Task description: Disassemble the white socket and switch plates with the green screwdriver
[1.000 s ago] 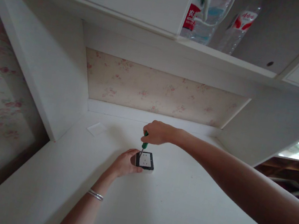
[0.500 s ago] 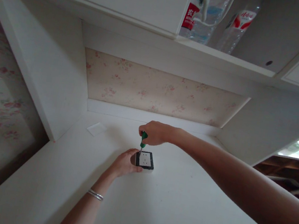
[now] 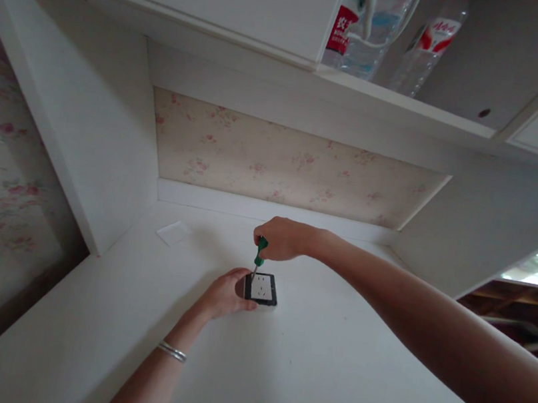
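On the white desktop sits a wall socket [image 3: 263, 288] with a white centre and a black frame, its slots facing up. My left hand [image 3: 227, 296] grips its left side, fingers at the far edge and thumb at the near edge. Above it, my right hand [image 3: 283, 239] is closed around the green handle of a screwdriver [image 3: 260, 253]. The screwdriver stands nearly upright, its metal shaft reaching down to the left part of the socket's frame. The exact spot the tip meets is too small to make out.
A flat white square cover [image 3: 173, 233] lies on the white desktop [image 3: 324, 371], left of the hands. Overhead, a cabinet shelf [image 3: 405, 104] holds plastic bottles [image 3: 431, 44] and a white cable [image 3: 370, 14]. Side panels [image 3: 77, 99] enclose the desk left and right.
My right hand and the top of the screwdriver have shifted very slightly right, so the handle leans a little more. My left hand and the socket stay nearly in place.
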Demonstrator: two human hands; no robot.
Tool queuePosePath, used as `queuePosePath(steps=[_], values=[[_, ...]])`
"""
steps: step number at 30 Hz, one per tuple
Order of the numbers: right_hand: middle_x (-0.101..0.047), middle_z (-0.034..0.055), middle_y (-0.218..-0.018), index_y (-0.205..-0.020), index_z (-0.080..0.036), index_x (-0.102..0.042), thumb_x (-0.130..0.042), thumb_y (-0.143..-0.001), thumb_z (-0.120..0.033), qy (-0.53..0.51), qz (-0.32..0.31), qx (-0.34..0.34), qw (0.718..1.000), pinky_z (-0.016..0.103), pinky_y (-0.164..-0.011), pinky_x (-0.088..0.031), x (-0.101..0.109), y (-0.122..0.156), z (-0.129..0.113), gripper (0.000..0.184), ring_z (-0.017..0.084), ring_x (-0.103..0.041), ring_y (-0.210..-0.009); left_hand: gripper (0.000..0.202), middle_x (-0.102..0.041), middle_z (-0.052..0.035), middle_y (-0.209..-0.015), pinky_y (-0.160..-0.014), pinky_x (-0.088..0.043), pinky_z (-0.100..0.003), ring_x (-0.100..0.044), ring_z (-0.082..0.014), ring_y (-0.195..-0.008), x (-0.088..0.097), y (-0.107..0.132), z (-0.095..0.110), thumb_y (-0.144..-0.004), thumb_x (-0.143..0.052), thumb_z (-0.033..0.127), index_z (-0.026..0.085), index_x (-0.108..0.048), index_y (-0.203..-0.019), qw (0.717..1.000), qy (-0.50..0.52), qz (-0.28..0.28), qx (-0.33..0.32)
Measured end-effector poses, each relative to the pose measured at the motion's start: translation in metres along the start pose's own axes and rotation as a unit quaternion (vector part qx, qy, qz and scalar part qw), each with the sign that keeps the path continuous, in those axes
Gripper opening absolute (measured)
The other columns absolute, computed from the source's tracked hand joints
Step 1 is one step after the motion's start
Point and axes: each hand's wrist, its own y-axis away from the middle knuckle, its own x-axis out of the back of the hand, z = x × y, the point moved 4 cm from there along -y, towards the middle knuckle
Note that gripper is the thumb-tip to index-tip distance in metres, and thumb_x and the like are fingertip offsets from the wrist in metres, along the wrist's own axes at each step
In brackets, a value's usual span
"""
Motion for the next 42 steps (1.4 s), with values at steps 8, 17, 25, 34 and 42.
queuePosePath(steps=[8, 17, 25, 34, 42], values=[[-0.069, 0.0095, -0.09, -0.098, -0.018, -0.067, -0.059, -0.071, -0.03, 0.003, -0.011, -0.011, 1.0, 0.027, -0.058, -0.039, -0.0011, 0.0004, -0.0018, 0.03, 0.024, -0.061, -0.082, 0.071, -0.058, -0.0069, -0.117, -0.093, -0.042, -0.032, -0.055, -0.0253, -0.105, 0.0007, 0.0003, 0.0033, -0.051, -0.081, 0.031, 0.02, -0.055, -0.116, 1.0, -0.002, 0.004, 0.015], [-0.069, 0.01, -0.085, -0.098, -0.016, -0.067, -0.06, -0.072, -0.033, -0.005, -0.017, -0.027, 0.999, 0.027, -0.061, -0.04, -0.0003, -0.0002, 0.0003, 0.032, 0.023, -0.062, -0.079, 0.069, -0.058, -0.0067, -0.116, -0.093, -0.041, -0.033, -0.054, -0.0262, -0.106, 0.0015, 0.0002, 0.0054, -0.05, -0.082, 0.028, 0.021, -0.057, -0.114, 1.0, 0.005, -0.002, 0.021], [-0.067, 0.0153, -0.074, -0.085, -0.011, -0.07, -0.04, -0.081, -0.06, -0.011, -0.038, -0.075, 0.996, 0.034, -0.06, -0.043, -0.0069, -0.0051, 0.0009, 0.057, 0.024, -0.062, -0.065, 0.07, -0.06, -0.0074, -0.115, -0.094, -0.041, -0.034, -0.055, -0.0255, -0.105, 0.0008, 0.0001, 0.0057, -0.05, -0.083, 0.027, 0.02, -0.056, -0.115, 1.0, 0.014, 0.001, 0.027], [-0.067, 0.0177, -0.08, -0.086, -0.01, -0.071, -0.045, -0.08, -0.042, 0.018, -0.021, -0.059, 0.998, 0.036, -0.061, -0.044, -0.0084, -0.0076, 0.0053, 0.041, 0.027, -0.062, -0.073, 0.07, -0.061, -0.0078, -0.113, -0.094, -0.041, -0.034, -0.056, -0.0248, -0.104, -0.0015, 0.0004, 0.005, -0.051, -0.083, 0.025, 0.02, -0.056, -0.115, 0.999, 0.038, 0.0, 0.031], [-0.067, 0.0169, -0.081, -0.085, -0.011, -0.071, -0.048, -0.079, -0.04, 0.021, -0.028, -0.063, 0.997, 0.035, -0.064, -0.044, -0.0065, -0.0056, 0.0018, 0.038, 0.028, -0.062, -0.076, 0.073, -0.059, -0.0081, -0.116, -0.096, -0.04, -0.035, -0.054, -0.0266, -0.108, 0.0001, 0.0007, 0.006, -0.05, -0.083, 0.025, 0.02, -0.055, -0.117, 0.999, 0.031, 0.003, 0.042]])
